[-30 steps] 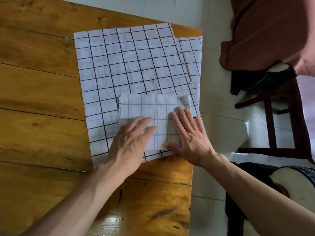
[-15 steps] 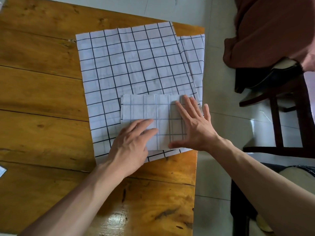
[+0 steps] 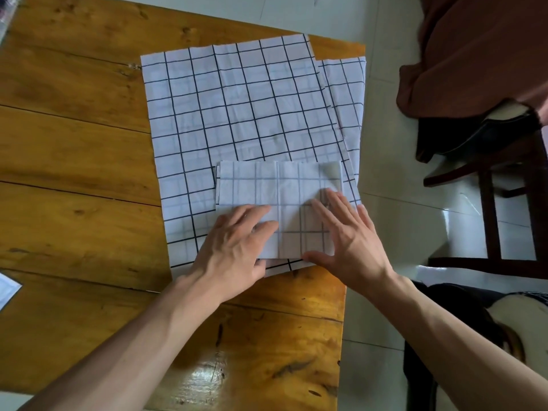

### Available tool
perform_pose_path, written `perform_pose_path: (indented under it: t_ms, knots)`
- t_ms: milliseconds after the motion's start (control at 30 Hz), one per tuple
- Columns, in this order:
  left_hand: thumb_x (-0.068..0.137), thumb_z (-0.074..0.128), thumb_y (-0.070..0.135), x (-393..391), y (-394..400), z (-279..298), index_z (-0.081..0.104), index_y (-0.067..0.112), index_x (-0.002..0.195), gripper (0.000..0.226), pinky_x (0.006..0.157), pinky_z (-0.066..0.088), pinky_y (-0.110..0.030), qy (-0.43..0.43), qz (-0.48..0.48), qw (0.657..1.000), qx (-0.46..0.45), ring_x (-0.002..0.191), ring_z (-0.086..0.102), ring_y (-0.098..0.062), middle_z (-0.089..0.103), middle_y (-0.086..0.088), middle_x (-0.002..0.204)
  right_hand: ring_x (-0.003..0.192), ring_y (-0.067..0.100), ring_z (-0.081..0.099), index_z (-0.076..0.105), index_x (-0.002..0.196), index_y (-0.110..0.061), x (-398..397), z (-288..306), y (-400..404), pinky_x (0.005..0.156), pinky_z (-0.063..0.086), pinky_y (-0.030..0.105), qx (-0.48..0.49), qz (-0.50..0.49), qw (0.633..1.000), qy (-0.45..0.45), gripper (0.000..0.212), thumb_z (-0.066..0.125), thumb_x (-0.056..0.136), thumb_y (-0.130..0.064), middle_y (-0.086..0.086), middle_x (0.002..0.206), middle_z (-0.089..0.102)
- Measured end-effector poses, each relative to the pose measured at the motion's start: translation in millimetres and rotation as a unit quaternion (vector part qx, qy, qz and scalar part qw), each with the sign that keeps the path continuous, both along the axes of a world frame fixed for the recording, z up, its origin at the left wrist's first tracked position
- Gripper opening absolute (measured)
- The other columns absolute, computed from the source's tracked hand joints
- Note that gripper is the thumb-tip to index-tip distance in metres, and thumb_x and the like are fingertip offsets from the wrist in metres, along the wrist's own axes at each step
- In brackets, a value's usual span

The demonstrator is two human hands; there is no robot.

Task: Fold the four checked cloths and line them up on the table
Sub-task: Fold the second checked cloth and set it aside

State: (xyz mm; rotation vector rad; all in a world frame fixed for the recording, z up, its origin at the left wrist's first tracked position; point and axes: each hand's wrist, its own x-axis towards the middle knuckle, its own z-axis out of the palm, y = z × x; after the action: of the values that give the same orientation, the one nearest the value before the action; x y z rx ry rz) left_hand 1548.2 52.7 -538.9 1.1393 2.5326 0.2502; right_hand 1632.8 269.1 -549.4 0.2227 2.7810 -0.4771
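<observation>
A wooden table (image 3: pixel 74 161) of wide planks fills the left side, with pale floor tiles past its edge at 3 o'clock. Spread flat across it toward 12 o'clock lies a large checked cloth (image 3: pixel 237 114), white with dark grid lines, and the edge of another checked cloth (image 3: pixel 351 99) shows from under its 3 o'clock side. A dark wooden chair (image 3: pixel 504 203) stands on the tiles at 3 o'clock, brown fabric (image 3: pixel 474 54) draped above it. On the spread cloth's near part rests a folded cloth (image 3: pixel 281 188), a small rectangle. The left hand (image 3: pixel 234 256) lies flat on its 7 o'clock corner, fingers straight; the right hand (image 3: pixel 350 244) presses flat on its 4 o'clock part, fingers spread.
</observation>
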Motion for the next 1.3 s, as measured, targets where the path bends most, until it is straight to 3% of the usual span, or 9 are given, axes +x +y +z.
perform_pose_path:
  t_ms: [167, 300, 367, 500, 700, 833, 933, 1100, 1300]
  knots:
    - [0.056, 0.083, 0.009, -3.4, 4.1, 9.3, 0.055, 0.016, 0.128, 0.078, 0.095, 0.047, -0.049, 0.012, -0.036, 0.998, -0.047, 0.129, 0.044, -0.03, 0.046, -0.009, 0.144, 0.151, 0.014, -0.014, 0.006, 0.156, -0.035, -2.5, 0.0, -0.3, 0.122, -0.005, 0.046, -0.008, -0.011, 1.0, -0.027, 0.104, 0.066, 0.078, -0.065, -0.006, 0.164, -0.011]
    - [0.063, 0.073, -0.001, -0.5, 6.3, 14.0, 0.033, 0.019, 0.139, 0.088, 0.108, 0.033, -0.047, 0.057, -0.035, 0.993, -0.093, 0.143, 0.021, -0.031, 0.018, -0.009, 0.157, 0.151, 0.015, -0.012, 0.007, 0.156, -0.035, -2.6, -0.5, 0.1, 0.123, -0.003, 0.048, -0.018, -0.018, 0.999, -0.023, 0.105, 0.068, 0.076, -0.064, -0.007, 0.164, -0.01]
    - [0.059, 0.074, -0.005, 0.5, 0.7, 13.2, 0.04, 0.016, 0.135, 0.085, 0.107, 0.036, -0.048, 0.072, -0.022, 0.992, -0.097, 0.141, 0.027, -0.032, 0.026, -0.012, 0.154, 0.151, 0.015, -0.011, 0.009, 0.156, -0.035, -2.6, -0.8, -0.5, 0.123, -0.003, 0.048, -0.021, -0.02, 0.999, -0.02, 0.104, 0.069, 0.075, -0.064, -0.006, 0.165, -0.008]
    - [0.055, 0.079, -0.007, -0.4, -17.2, 2.1, 0.065, 0.007, 0.103, 0.052, 0.086, 0.046, -0.045, 0.098, 0.018, 0.995, 0.005, 0.107, 0.058, -0.033, 0.062, -0.013, 0.117, 0.151, 0.014, -0.013, 0.009, 0.156, -0.036, -2.6, -2.3, 1.0, 0.123, -0.003, 0.048, -0.025, -0.016, 0.999, -0.018, 0.104, 0.067, 0.076, -0.067, -0.006, 0.164, -0.009]
    - [0.068, 0.072, -0.001, 2.1, -30.1, 1.6, 0.064, 0.01, 0.084, 0.021, 0.073, 0.04, -0.038, 0.137, 0.038, 0.987, 0.077, 0.072, 0.055, -0.026, 0.061, -0.004, 0.077, 0.152, 0.018, 0.003, 0.021, 0.155, -0.023, 1.5, 8.3, -10.8, 0.123, 0.002, 0.045, -0.013, 0.003, 0.998, 0.058, 0.102, 0.06, 0.076, -0.075, 0.003, 0.165, 0.008]
    - [0.071, 0.07, 0.005, 8.7, -32.6, 19.3, 0.065, 0.011, 0.082, 0.013, 0.068, 0.038, -0.038, 0.165, 0.103, 0.977, 0.092, 0.069, 0.055, -0.026, 0.062, -0.004, 0.073, 0.145, 0.022, 0.03, 0.049, 0.14, -0.022, 5.1, 24.1, -47.2, 0.118, 0.025, 0.045, -0.041, 0.063, 0.989, 0.125, 0.074, 0.072, 0.078, -0.054, 0.005, 0.154, 0.039]
    - [0.069, 0.076, 0.008, 20.1, -33.7, 35.9, 0.066, 0.011, 0.081, 0.017, 0.068, 0.039, -0.039, 0.168, 0.119, 0.973, 0.1, 0.07, 0.056, -0.027, 0.062, -0.005, 0.073, 0.115, 0.023, 0.053, 0.065, 0.119, -0.02, 2.8, 31.5, -75.6, 0.092, 0.043, 0.039, -0.048, 0.075, 0.977, 0.195, 0.046, 0.078, 0.077, -0.033, 0.002, 0.123, 0.061]
    - [0.07, 0.071, 0.008, 41.3, -35.2, 54.9, 0.06, 0.015, 0.074, 0.014, 0.066, 0.037, -0.038, 0.16, 0.109, 0.967, 0.165, 0.067, 0.051, -0.026, 0.054, 0.0, 0.069, 0.078, 0.023, 0.05, 0.065, 0.088, -0.016, -5.8, 36.0, -98.1, 0.065, 0.045, 0.041, -0.095, 0.072, 0.962, 0.247, 0.004, 0.068, 0.085, -0.013, 0.0, 0.086, 0.057]
    - [0.055, 0.087, 0.012, 29.8, -74.1, 33.5, 0.069, 0.013, 0.086, 0.035, 0.074, 0.042, -0.04, 0.1, 0.144, 0.972, 0.158, 0.089, 0.059, -0.025, 0.067, 0.0, 0.095, 0.084, 0.021, 0.054, 0.069, 0.09, -0.009, 4.1, 28.2, -83.4, 0.068, 0.049, 0.037, -0.191, 0.083, 0.948, 0.242, 0.003, 0.067, 0.09, -0.008, 0.001, 0.091, 0.06]
